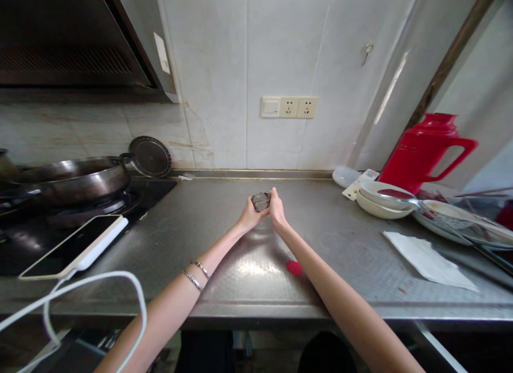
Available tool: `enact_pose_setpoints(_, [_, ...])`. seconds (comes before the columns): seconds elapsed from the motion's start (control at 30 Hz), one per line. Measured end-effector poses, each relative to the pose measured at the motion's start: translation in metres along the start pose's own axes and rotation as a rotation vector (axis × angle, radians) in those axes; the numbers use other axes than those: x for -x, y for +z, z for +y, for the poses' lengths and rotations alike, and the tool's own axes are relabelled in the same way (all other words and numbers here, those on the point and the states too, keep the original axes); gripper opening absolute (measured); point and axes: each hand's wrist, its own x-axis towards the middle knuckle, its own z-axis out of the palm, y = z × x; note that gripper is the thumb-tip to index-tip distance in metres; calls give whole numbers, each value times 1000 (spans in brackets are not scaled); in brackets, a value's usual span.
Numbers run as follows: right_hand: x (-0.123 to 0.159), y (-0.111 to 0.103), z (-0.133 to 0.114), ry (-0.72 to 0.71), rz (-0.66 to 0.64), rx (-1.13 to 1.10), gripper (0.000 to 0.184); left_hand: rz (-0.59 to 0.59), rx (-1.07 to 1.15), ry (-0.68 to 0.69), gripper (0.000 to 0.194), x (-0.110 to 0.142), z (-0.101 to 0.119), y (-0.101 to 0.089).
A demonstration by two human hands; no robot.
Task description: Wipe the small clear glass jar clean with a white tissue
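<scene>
Above the middle of the steel counter (224, 255), my left hand (250, 216) is closed around a small dark grey, roundish object (261, 202) with a thin light line across it. I cannot make out its exact kind. My right hand (277, 210) presses on the object's right side, fingers held together, so both hands grip it. Part of its edge is hidden by my fingers. A small red item (294, 267) lies on the counter beside my right forearm, partly covered by it.
On the left, a steel pan (80, 183) sits on the stove, near a phone (72, 247) with a white cable (100, 275). To the right are stacked bowls (380, 206), a white napkin (428, 261), a plate (441, 231) and a red thermos (419, 154). The tiled wall (216, 68) stands behind.
</scene>
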Motion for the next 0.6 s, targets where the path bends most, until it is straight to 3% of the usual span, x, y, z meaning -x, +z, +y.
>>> enact_pose_setpoints(0.17, [-10,-16,-17,47,140,8,59,-196,99,47,46,0,7,2])
enact_pose_setpoints(0.37, [-8,-20,-26,70,95,0,61,-139,67,40,66,-1,7,-1])
enact_pose_setpoints(0.5, [-5,-15,-22,91,26,6,61,-192,90,-7,62,1,5,1])
enact_pose_setpoints(0.6, [-4,-13,-19,89,22,11,61,-161,66,-4,60,1,3,3])
